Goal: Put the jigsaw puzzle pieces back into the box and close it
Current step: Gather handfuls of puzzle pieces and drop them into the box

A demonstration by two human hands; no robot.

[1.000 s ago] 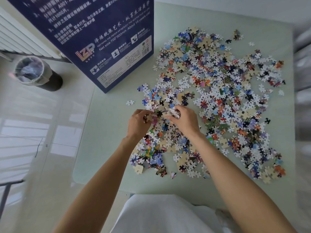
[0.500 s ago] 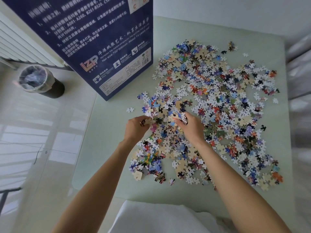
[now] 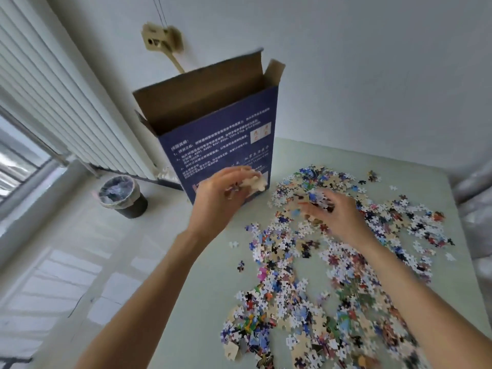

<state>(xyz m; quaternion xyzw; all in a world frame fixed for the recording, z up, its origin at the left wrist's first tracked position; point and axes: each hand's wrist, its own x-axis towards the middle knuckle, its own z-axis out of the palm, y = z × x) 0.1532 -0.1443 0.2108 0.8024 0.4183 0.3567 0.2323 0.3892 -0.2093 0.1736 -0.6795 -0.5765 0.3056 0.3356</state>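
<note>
Cardboard flaps stand open at the top of the tall blue box (image 3: 221, 145), upright on the pale green surface (image 3: 202, 275), presumably so handfuls can drop straight in. The left hand (image 3: 217, 201) curls its fingers (image 3: 234, 173) round a clump of jigsaw pieces (image 3: 254, 182) in front of the box's printed face. Beyond the right hand (image 3: 335, 217), whose blurred fingers (image 3: 311, 206) seem to pinch more pieces, the loose pile (image 3: 346, 262) sprawls. White printed text is blurred; nothing reads reliably.

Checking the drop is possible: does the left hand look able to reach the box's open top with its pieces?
Probably yes: the box stands upright, flaps open, nothing above, and the left hand holds pieces before it, below the opening.
</note>
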